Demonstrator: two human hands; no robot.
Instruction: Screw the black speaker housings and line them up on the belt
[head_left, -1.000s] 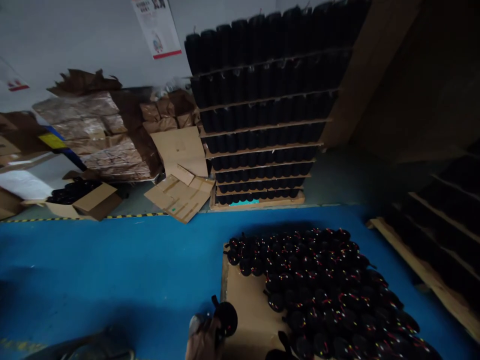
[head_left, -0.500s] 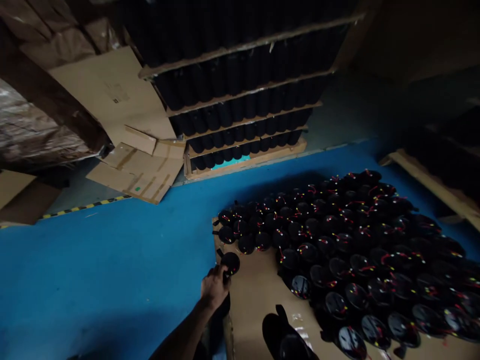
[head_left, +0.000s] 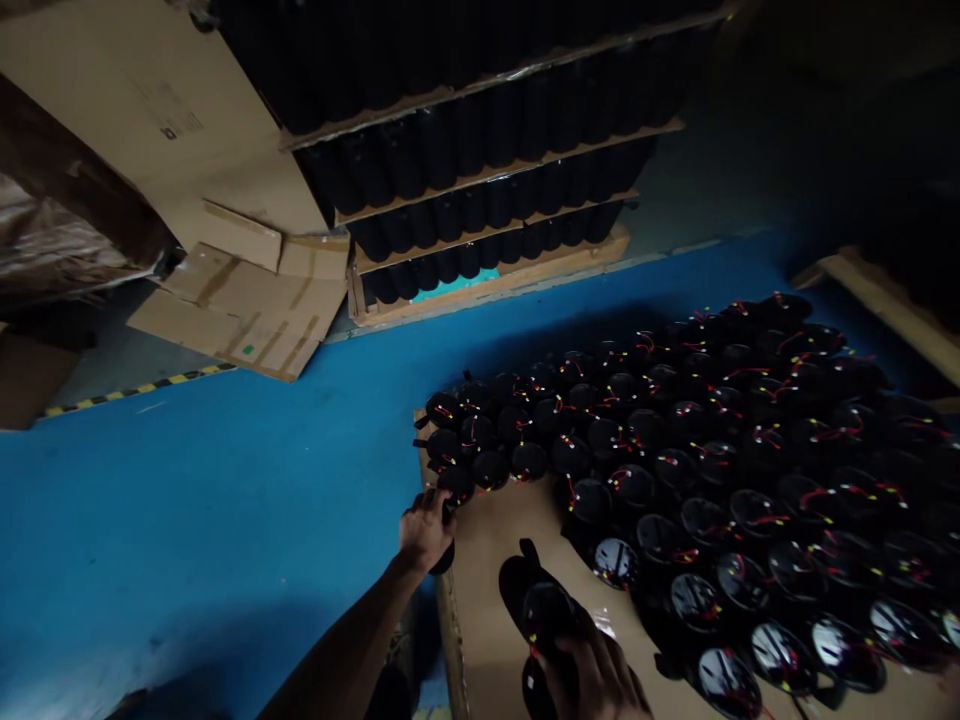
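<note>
My left hand reaches out to the near left corner of a cardboard sheet on the floor and grips a black round part with red wires, set against the edge of the group. Many such black round parts stand upright in rows across the sheet. My right hand is low at the bottom edge, closed around another black round part, with a second dark piece just behind it.
A tall stack of black cylinders between wooden boards stands behind the sheet. Flattened cardboard boxes lean at the left. The floor is blue, with a yellow-black stripe. A wooden pallet edge lies at the right.
The view tilted down and closer to the floor. My left hand carried the black part forward to the edge of the group. My right hand came into view with another part.
</note>
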